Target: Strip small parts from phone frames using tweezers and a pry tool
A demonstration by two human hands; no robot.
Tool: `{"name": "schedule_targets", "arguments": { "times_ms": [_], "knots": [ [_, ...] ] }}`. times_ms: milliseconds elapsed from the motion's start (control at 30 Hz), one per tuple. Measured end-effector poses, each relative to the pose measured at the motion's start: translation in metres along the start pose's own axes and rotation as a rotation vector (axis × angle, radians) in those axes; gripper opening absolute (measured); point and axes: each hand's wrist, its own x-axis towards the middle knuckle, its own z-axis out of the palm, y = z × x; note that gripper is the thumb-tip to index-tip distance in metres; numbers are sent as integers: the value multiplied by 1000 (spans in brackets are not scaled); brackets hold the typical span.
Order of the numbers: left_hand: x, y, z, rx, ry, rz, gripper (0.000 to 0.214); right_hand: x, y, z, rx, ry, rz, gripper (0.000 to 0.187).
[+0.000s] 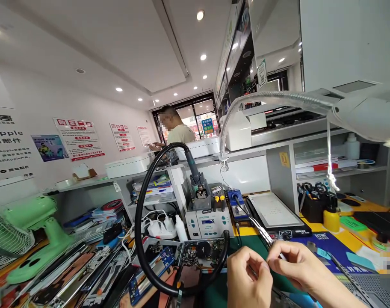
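Note:
My right hand (299,265) is closed in a pinch round a pair of metal tweezers (260,229), whose tips point up and to the left. My left hand (248,276) is curled shut just left of it, fingertips meeting the right hand's fingers; anything in it is hidden. Both hands hover over a green mat (243,246) at the front of the bench. A bare phone circuit board (201,252) lies just left of the hands.
A hot-air station (208,222) with a black hose (140,239) looping to the front stands behind the board. A green fan (28,233) is at left, opened phones (86,273) beside it, a heating plate (273,211) and yellow bottle (331,216) at right. A person stands at the far counter (178,130).

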Motion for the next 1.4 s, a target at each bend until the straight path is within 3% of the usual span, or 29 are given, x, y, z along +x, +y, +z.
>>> {"name": "schedule_targets", "arguments": {
  "times_ms": [200, 333, 567, 933, 1033, 1233, 1400],
  "knots": [
    [-1, 9, -10, -45, -130, 5, 12, -4, -9, -1, -25, 23, -50, 11],
    [0, 9, -16, -144, -213, -75, 20, -7, -12, -4, -42, 9, -12, 7],
    [2, 9, -19, -201, -235, -123, 22, -4, -8, -12, -15, -32, 17, 12],
    [1, 14, -17, -188, -238, -120, 19, -3, -7, -10, 0, 0, -14, 4],
    [1, 13, -17, -213, -209, -142, 20, -4, -8, -11, -5, -18, 9, 7],
    [4, 5, -16, -278, -19, -221, 22, -2, -6, -7, -11, -10, 48, 18],
    [3, 7, -10, -274, 18, -227, 24, 0, 1, 3, 41, 12, 51, 23]
  ]
}}
